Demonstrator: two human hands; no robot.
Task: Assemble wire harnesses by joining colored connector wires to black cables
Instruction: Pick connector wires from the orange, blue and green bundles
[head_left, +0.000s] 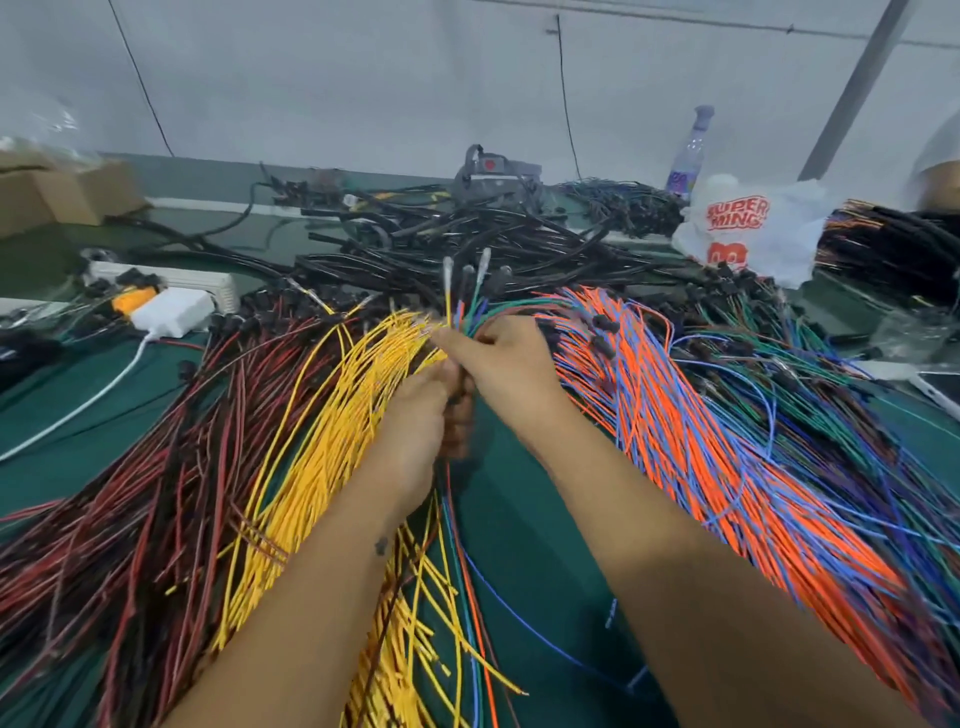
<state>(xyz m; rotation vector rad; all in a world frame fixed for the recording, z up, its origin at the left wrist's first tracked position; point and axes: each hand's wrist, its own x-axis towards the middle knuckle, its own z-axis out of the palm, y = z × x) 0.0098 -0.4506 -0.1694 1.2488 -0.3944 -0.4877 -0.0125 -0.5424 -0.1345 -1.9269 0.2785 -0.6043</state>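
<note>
Left hand (421, 410), right hand (506, 358) grip wire bunch (460, 296), tips above.

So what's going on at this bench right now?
A person is gathering a small bunch of colored wires, tips up, over a green table. The left hand grips the bunch lower down; the right hand pinches it near the top. Yellow wires, red-and-black wires and orange-and-blue wires fan out around them, with black cables piled behind.
</note>
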